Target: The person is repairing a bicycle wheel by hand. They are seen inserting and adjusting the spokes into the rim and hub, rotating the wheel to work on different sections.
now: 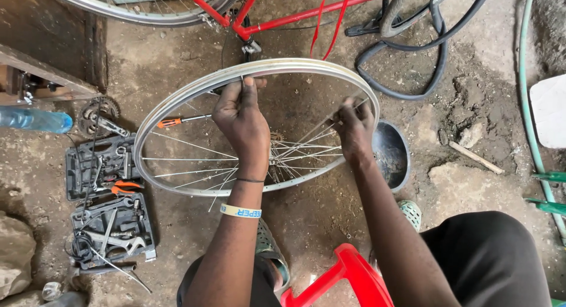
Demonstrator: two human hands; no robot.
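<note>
A silver bicycle wheel rim with thin spokes and a hub is held upright on the dirt floor in front of me. My left hand grips the rim's far edge at the top, thumb and fingers closed over it. My right hand is closed on several loose spokes near the rim's right side. A screwdriver with an orange handle lies seen through the wheel at the left.
An open black tool case with wrenches and orange pliers lies at left. A red bicycle frame, black tyre tubes, a dark bowl, a blue bottle, a sprocket, a red plastic stool and a green hose surround me.
</note>
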